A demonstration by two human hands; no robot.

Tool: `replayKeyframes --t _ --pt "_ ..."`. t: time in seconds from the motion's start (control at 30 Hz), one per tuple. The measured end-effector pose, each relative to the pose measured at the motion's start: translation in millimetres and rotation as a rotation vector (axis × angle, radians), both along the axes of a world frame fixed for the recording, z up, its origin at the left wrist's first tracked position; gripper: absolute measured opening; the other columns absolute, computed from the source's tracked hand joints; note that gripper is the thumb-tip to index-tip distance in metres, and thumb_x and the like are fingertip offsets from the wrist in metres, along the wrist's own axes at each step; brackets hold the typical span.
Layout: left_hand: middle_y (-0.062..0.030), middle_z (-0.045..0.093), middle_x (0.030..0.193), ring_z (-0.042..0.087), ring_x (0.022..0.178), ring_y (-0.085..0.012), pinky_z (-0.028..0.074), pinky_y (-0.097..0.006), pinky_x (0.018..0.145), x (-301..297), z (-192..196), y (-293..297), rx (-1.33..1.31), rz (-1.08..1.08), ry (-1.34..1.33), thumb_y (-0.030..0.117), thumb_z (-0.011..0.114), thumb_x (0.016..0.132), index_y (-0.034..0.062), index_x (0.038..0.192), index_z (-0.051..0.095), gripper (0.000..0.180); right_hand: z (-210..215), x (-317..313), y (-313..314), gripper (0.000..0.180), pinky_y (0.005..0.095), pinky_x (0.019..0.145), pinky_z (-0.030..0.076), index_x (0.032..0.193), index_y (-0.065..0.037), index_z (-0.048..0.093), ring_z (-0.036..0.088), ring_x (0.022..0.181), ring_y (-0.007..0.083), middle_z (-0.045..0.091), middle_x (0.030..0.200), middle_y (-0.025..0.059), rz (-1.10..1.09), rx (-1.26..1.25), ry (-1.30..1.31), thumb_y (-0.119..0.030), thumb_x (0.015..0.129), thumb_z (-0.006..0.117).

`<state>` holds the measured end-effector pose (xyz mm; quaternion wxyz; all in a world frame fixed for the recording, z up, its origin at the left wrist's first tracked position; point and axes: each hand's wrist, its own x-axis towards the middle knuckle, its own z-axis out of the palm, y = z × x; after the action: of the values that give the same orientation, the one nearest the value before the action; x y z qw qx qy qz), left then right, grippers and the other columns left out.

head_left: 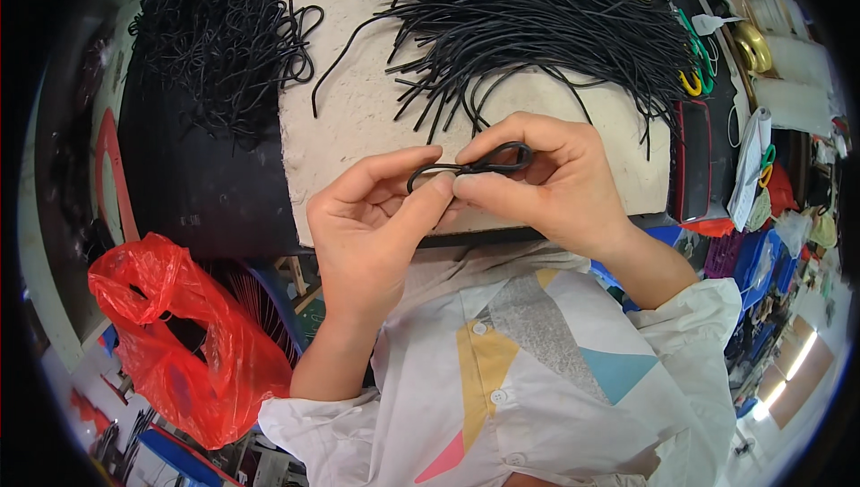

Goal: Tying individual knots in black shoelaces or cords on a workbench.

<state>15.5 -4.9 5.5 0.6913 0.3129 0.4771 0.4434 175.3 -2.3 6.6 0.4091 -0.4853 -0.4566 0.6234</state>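
A black cord [502, 162], bent into a loop, is pinched between both hands just above the front edge of the work surface. My left hand [376, 209] grips the cord's left part between thumb and fingers, where a small curve of it shows. My right hand [555, 182] pinches it at the middle, with the loop sticking out over the fingers. Whether the cord is knotted there is hidden by the fingertips. Beyond the hands, a thick bundle of straight black cords [537, 21] lies on a cream board [349, 129].
At the far left a heap of looped black cords [215, 48] covers the dark table [206, 191]. Scissors with green handles [703, 61] and a dark red case [692, 160] lie right of the board. A red plastic bag [197, 344] hangs at the near left.
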Motion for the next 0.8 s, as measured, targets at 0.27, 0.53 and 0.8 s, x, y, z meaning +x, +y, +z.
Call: replayKeyframes --t 0.27,0.53,0.8 --pt "-0.0134 0.061 0.080 0.061 0.070 -0.0146 0.051 -0.022 0.064 8 -4 -6 0.037 0.153 -0.086 -0.006 0.058 0.076 -0.0094 0.093 0.056 0.017 -3 -6 -4 0.016 0.0166 0.058 0.046 0.088 0.003 0.059 0.059 0.068 0.0074 0.061 0.077 0.0046 -0.108 0.001 0.023 -0.004 0.075 0.065" --pt "-0.0146 0.062 0.081 0.062 0.070 -0.0158 0.052 -0.023 0.062 -7 1 4 -0.175 -0.030 -0.105 -0.004 0.060 0.075 -0.0083 0.095 0.057 0.020 -10 19 7 0.013 0.0243 0.070 0.043 0.085 0.000 0.064 0.056 0.078 0.0127 0.061 0.080 0.0066 0.004 0.297 -0.202 -0.003 0.073 0.064" --pt "-0.0151 0.062 0.081 0.063 0.071 -0.0175 0.053 -0.025 0.064 -8 -3 3 0.016 -0.224 0.054 -0.006 0.062 0.072 -0.0093 0.097 0.057 0.025 3 18 3 0.013 0.0203 0.062 0.043 0.084 0.001 0.062 0.056 0.065 0.0092 0.061 0.074 0.0054 0.065 -0.097 0.070 -0.009 0.076 0.063"
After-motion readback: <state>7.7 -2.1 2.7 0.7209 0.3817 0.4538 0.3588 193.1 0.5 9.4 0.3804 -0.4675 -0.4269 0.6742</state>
